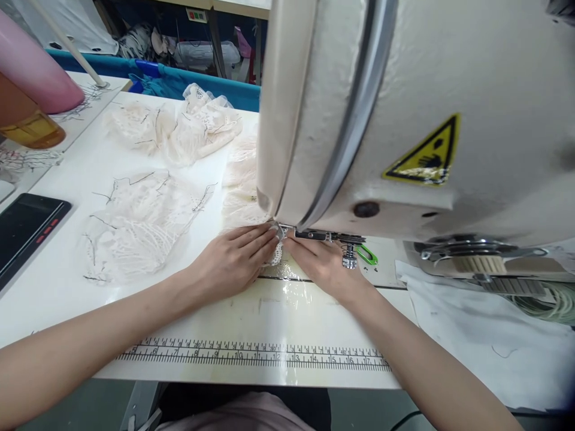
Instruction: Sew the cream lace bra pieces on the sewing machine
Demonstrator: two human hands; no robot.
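My left hand (233,260) lies flat, fingers stretched together, pressing a small piece of white lace (275,256) onto the white table (67,269). My right hand (321,263) rests palm down just to its right, fingers pointing at the same lace under the sewing machine head (417,114). The fingertips of both hands almost meet beside the presser foot (309,234). Most of the lace piece is hidden by the hands and the machine.
Several lace pieces lie on the table: one pile (139,230) left of my hand, more (179,126) at the back. A black tablet (24,230) sits at the left edge. A ruler strip (256,354) runs along the front. White cloth (485,335) lies at the right.
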